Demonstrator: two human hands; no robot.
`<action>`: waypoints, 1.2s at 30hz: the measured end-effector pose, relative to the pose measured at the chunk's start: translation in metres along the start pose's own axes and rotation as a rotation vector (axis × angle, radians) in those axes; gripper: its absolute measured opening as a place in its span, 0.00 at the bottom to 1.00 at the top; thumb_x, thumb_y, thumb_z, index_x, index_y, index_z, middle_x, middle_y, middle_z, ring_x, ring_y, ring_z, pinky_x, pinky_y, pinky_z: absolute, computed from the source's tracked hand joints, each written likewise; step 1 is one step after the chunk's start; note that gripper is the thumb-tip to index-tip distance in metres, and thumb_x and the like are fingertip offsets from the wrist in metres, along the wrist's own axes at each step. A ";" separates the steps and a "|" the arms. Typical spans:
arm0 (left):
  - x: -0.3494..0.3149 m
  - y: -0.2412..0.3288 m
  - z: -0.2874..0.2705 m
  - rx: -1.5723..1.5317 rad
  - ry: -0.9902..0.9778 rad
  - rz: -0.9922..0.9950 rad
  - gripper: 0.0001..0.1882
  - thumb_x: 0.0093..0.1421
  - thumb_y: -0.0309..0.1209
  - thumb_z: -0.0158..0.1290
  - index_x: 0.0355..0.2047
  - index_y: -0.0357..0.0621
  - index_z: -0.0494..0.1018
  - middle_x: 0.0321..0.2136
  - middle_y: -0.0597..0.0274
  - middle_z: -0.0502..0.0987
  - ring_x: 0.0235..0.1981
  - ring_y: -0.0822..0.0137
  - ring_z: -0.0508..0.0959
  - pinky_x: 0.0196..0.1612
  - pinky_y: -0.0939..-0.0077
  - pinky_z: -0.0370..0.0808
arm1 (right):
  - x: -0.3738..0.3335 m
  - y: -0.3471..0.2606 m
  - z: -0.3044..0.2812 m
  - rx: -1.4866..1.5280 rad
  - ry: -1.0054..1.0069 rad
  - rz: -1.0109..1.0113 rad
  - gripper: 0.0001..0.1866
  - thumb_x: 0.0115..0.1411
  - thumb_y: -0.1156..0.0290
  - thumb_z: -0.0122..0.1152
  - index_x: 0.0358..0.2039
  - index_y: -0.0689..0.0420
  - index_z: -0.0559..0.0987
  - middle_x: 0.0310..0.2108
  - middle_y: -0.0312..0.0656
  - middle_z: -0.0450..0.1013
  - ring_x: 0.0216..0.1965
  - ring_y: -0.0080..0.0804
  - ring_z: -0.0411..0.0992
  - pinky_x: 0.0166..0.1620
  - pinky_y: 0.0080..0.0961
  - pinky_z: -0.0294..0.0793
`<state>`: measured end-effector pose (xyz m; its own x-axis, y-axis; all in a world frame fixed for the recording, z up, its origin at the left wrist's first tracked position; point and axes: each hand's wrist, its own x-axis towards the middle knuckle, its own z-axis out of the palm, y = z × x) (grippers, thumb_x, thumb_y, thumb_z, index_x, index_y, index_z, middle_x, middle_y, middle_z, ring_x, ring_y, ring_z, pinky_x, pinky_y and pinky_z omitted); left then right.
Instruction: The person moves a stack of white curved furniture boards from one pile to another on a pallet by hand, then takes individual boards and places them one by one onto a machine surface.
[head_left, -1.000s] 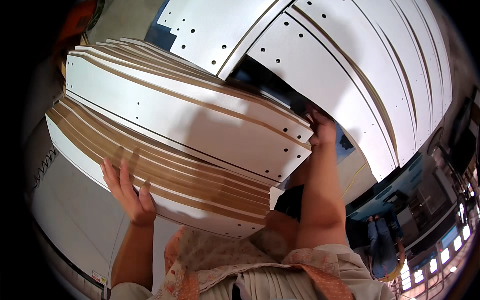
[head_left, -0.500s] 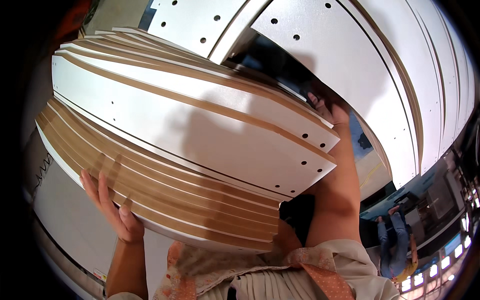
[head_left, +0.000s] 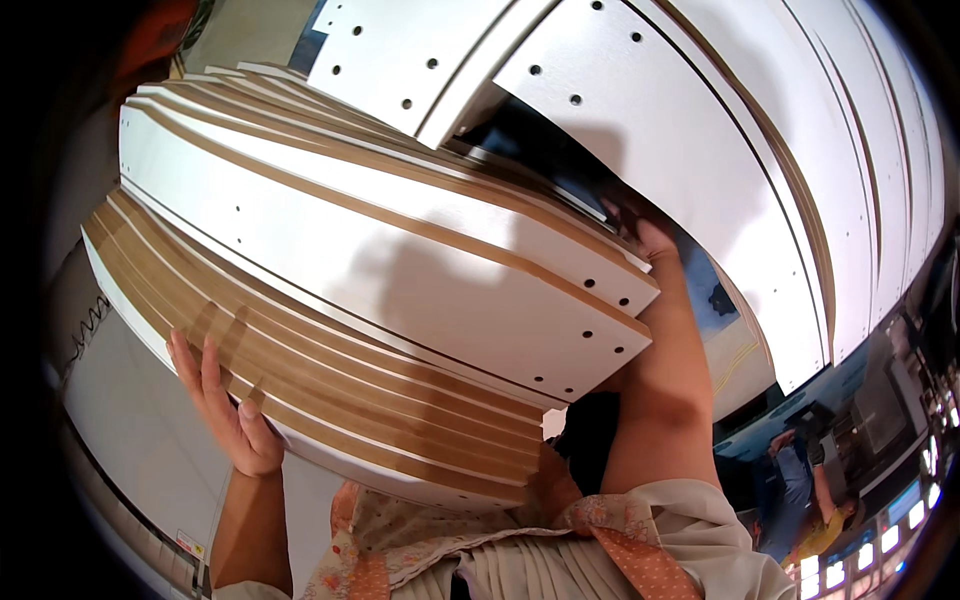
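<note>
A leaning stack of white panels (head_left: 380,270) with raw brown edges, drilled holes and a long groove fills the space before me. My left hand (head_left: 232,415) rests against the near side of the stack, its fingers apart and stretched along the outermost panels (head_left: 330,400). My right arm passes the stack's right end. My right hand (head_left: 645,232) is in the dark gap behind it, close to the far panels' edges; shadow hides most of its fingers, so I cannot tell what they grip.
More white drilled panels (head_left: 700,150) stand beyond the gap and along the right. A grey-white surface (head_left: 130,400) lies at the lower left. At the far right another person (head_left: 800,490) in blue trousers and a yellow top is in the background.
My right hand has moved slightly left and deeper into the shadowed gap. The stack's right end appears a little lower and further left. My left hand keeps its place on the stack.
</note>
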<state>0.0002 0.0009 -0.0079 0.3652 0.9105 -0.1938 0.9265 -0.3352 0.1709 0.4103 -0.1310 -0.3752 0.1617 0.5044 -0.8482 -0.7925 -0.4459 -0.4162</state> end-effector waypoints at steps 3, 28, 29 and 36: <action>0.002 0.002 0.002 -0.005 -0.001 -0.003 0.31 0.62 0.48 0.29 0.57 0.36 0.57 0.61 0.42 0.47 0.63 0.47 0.46 0.62 0.55 0.43 | 0.003 -0.016 -0.003 -0.122 0.006 0.257 0.12 0.60 0.66 0.49 0.44 0.52 0.70 0.42 0.38 0.71 0.39 0.27 0.70 0.35 0.24 0.75; 0.003 0.001 -0.002 0.008 0.026 -0.062 0.31 0.61 0.50 0.32 0.52 0.35 0.63 0.59 0.40 0.51 0.63 0.45 0.47 0.62 0.53 0.42 | 0.013 -0.022 0.050 0.206 0.095 0.247 0.23 0.63 0.54 0.35 0.53 0.55 0.62 0.51 0.46 0.65 0.50 0.46 0.65 0.52 0.48 0.66; 0.003 0.001 -0.001 0.011 0.014 -0.055 0.32 0.61 0.50 0.31 0.52 0.35 0.62 0.60 0.41 0.50 0.63 0.46 0.46 0.62 0.53 0.41 | 0.020 -0.022 0.048 0.253 0.029 0.235 0.24 0.63 0.54 0.34 0.53 0.55 0.62 0.52 0.47 0.63 0.51 0.47 0.64 0.53 0.50 0.65; -0.005 -0.006 -0.004 0.037 -0.008 -0.100 0.33 0.61 0.51 0.30 0.53 0.35 0.61 0.60 0.42 0.49 0.63 0.45 0.45 0.62 0.51 0.40 | 0.027 -0.001 0.049 0.448 -0.272 0.185 0.20 0.61 0.72 0.39 0.55 0.61 0.60 0.56 0.52 0.58 0.56 0.47 0.59 0.55 0.43 0.65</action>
<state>-0.0075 -0.0010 -0.0039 0.2708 0.9382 -0.2154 0.9611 -0.2511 0.1148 0.3864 -0.0806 -0.3821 -0.1144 0.6465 -0.7543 -0.9755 -0.2166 -0.0377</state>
